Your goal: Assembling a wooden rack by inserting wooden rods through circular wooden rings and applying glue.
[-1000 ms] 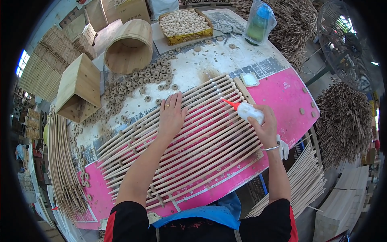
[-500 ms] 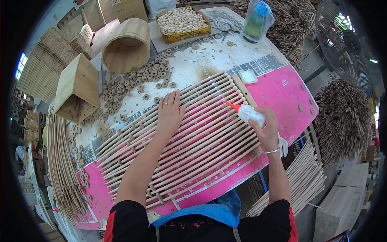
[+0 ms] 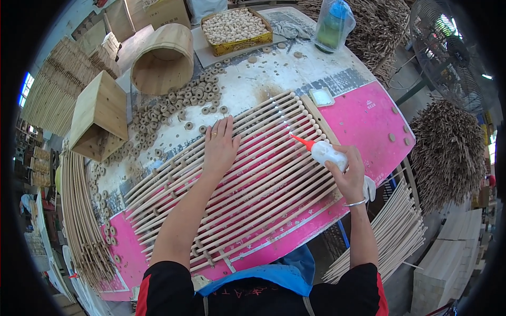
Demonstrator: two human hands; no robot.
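A row of thin wooden rods point(image 3: 253, 187) lies side by side across the table, with round ball ends at the right. My left hand point(image 3: 220, 146) rests flat on the rods, fingers stretched out. My right hand point(image 3: 349, 171) is wrapped around a white squeeze bottle point(image 3: 322, 151), tilted so that its red nozzle point(image 3: 302, 141) points left and down at the rods. White dabs point(image 3: 281, 114) of a glue-like liquid form a line across the far rods up to the nozzle tip. Small wooden rings point(image 3: 172, 179) sit on some rods toward their left ends.
A wooden strip point(image 3: 319, 118) borders the ball ends, with a small white dish point(image 3: 321, 97) beyond. Loose wooden rings point(image 3: 195, 95), a round wooden tub point(image 3: 163, 63), a square wooden box point(image 3: 100, 116) and a yellow tray point(image 3: 243, 47) of wooden balls stand farther back. A fan point(image 3: 448, 52) is at right.
The nozzle has shifted slightly toward me along the row of rods, and the bottle with it. My left hand stays in place on the rods. The whole view has drifted a little.
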